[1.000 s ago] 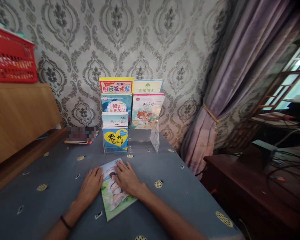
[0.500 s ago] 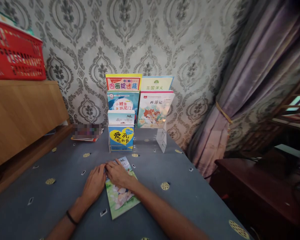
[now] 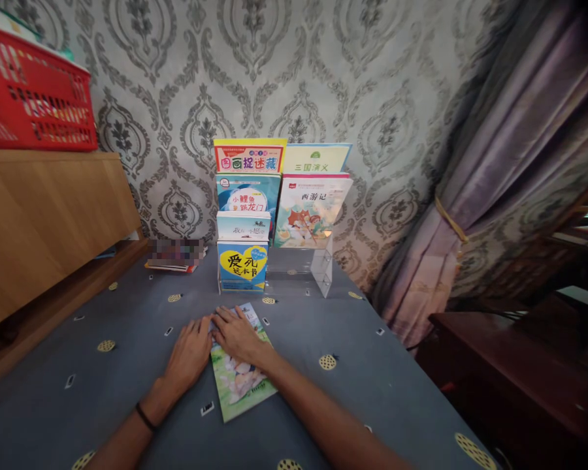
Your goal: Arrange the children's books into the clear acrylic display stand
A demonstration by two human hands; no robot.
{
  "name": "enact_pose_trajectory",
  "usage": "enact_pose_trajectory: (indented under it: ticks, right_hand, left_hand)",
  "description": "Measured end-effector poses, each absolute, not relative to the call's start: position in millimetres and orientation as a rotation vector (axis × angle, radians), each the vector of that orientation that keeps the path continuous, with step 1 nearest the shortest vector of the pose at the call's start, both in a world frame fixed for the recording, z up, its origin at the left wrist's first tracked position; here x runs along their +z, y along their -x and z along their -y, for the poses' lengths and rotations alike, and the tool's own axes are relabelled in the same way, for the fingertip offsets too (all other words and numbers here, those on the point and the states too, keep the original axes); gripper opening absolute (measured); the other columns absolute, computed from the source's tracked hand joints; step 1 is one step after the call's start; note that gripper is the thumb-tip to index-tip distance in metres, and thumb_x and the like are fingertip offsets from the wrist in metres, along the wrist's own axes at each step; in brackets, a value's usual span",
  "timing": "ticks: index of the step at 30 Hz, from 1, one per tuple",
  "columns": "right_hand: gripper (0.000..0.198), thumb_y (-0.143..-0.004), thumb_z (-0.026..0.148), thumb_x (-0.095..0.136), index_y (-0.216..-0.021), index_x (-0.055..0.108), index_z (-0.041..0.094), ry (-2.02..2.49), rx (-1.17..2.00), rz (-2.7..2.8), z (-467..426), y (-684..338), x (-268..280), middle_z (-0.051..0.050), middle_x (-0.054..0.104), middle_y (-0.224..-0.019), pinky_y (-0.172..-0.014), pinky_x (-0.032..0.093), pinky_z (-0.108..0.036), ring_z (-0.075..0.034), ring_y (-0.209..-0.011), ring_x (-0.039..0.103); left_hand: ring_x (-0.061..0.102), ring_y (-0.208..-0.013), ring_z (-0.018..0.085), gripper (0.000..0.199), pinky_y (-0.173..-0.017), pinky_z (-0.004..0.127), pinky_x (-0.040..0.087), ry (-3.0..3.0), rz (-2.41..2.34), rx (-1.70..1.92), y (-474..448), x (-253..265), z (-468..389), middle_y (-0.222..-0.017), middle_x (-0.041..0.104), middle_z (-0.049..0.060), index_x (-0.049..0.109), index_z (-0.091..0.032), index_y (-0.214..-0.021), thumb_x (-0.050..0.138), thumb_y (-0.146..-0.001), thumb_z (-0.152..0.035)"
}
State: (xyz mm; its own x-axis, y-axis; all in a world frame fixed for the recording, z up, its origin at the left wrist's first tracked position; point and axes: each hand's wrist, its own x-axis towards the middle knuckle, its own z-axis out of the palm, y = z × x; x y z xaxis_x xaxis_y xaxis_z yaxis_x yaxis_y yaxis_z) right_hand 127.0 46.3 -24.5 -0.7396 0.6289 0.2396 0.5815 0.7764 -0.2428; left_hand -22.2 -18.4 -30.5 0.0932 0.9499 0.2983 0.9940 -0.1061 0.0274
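Observation:
A thin picture book (image 3: 247,385) with a green and light-blue cover lies closed and slightly turned on the table. My right hand (image 3: 238,337) rests flat across its upper part, fingers stretched toward the top left edge and covering some of the cover. Beside that left edge is my left hand (image 3: 191,352), palm down on the table, its fingertips meeting the book's edge and the right fingertips. Behind the book stands a clear acrylic rack (image 3: 322,266) holding several books in tiers, among them a blue book with a yellow heart (image 3: 242,266) at the front.
The dark blue tablecloth (image 3: 142,405) has pineapple prints. At the back left lies a small stack of books (image 3: 174,266), partly blurred. A wooden cabinet (image 3: 53,228) with a red basket (image 3: 34,98) on top borders the left; a curtain (image 3: 421,281) and dark red furniture (image 3: 509,372) the right.
The view has shifted slightly, so the scene sits a little further right and higher. Both hands stay at the book's upper left edge, with hardly any movement.

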Motion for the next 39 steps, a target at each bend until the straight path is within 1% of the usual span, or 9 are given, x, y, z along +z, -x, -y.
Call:
enact_pose_trajectory:
  ticks: [4, 9, 13, 23, 31, 36, 39]
  right_hand:
    - [0.04, -0.103, 0.034, 0.045, -0.14, 0.053, 0.018, 0.928, 0.218, 2.677, -46, -128, -23, -0.014, 0.05, -0.151, -0.12, 0.026, -0.052, -0.025, -0.143, 0.042]
    - [0.049, -0.102, 0.041, 0.047, -0.143, 0.051, 0.014, 1.04, 0.219, 2.648, -44, -131, -20, -0.019, 0.047, -0.153, -0.12, 0.027, -0.051, -0.029, -0.145, 0.038]
    - [0.05, -0.102, 0.042, 0.047, -0.144, 0.05, 0.016, 1.035, 0.197, 2.643, -46, -131, -24, -0.018, 0.047, -0.152, -0.12, 0.027, -0.049, -0.028, -0.145, 0.039]
    - [0.061, -0.1, 0.054, 0.046, -0.148, 0.047, 0.016, 1.199, 0.232, 2.585, -46, -145, -20, -0.02, 0.042, -0.156, -0.119, 0.025, -0.052, -0.032, -0.148, 0.033]
    - [0.059, -0.1, 0.048, 0.049, -0.149, 0.047, 0.015, 1.286, 0.267, 2.575, -46, -151, -17, -0.022, 0.035, -0.159, -0.119, 0.025, -0.053, -0.033, -0.15, 0.028]
    - [0.06, -0.099, 0.049, 0.05, -0.149, 0.046, 0.016, 1.331, 0.277, 2.571, -43, -152, -11, -0.022, 0.035, -0.159, -0.119, 0.027, -0.051, -0.034, -0.15, 0.027]
    - [0.06, -0.099, 0.049, 0.05, -0.149, 0.046, 0.015, 1.354, 0.29, 2.56, -41, -154, -8, -0.022, 0.033, -0.159, -0.119, 0.026, -0.049, -0.034, -0.15, 0.026]
  left_hand:
    - [0.064, -0.103, 0.027, 0.029, -0.089, 0.041, 0.048, 2.183, 1.961, -0.393, 23, -31, 19, -0.11, 0.069, 0.013, 0.057, -0.014, -0.119, 0.038, -0.098, -0.014]
    - [0.064, -0.102, 0.027, 0.028, -0.087, 0.04, 0.048, 2.188, 1.974, -0.389, 22, -30, 20, -0.109, 0.069, 0.013, 0.059, -0.015, -0.117, 0.038, -0.098, -0.013]
    - [0.064, -0.103, 0.027, 0.03, -0.087, 0.04, 0.048, 2.189, 1.987, -0.362, 21, -28, 20, -0.111, 0.069, 0.014, 0.059, -0.014, -0.119, 0.038, -0.098, -0.012]
    - [0.063, -0.104, 0.026, 0.027, -0.088, 0.039, 0.047, 2.182, 1.987, -0.357, 21, -27, 21, -0.11, 0.069, 0.013, 0.062, -0.016, -0.112, 0.039, -0.097, -0.014]
    - [0.063, -0.105, 0.027, 0.027, -0.088, 0.04, 0.047, 2.184, 2.029, -0.341, 19, -23, 22, -0.112, 0.068, 0.014, 0.062, -0.015, -0.113, 0.039, -0.098, -0.014]
    - [0.064, -0.107, 0.028, 0.029, -0.09, 0.043, 0.047, 2.191, 2.033, -0.337, 18, -20, 23, -0.113, 0.068, 0.015, 0.062, -0.014, -0.117, 0.038, -0.099, -0.015]
    - [0.064, -0.106, 0.028, 0.029, -0.089, 0.042, 0.048, 2.208, 2.021, -0.354, 19, -20, 24, -0.11, 0.069, 0.014, 0.062, -0.015, -0.115, 0.038, -0.099, -0.014]
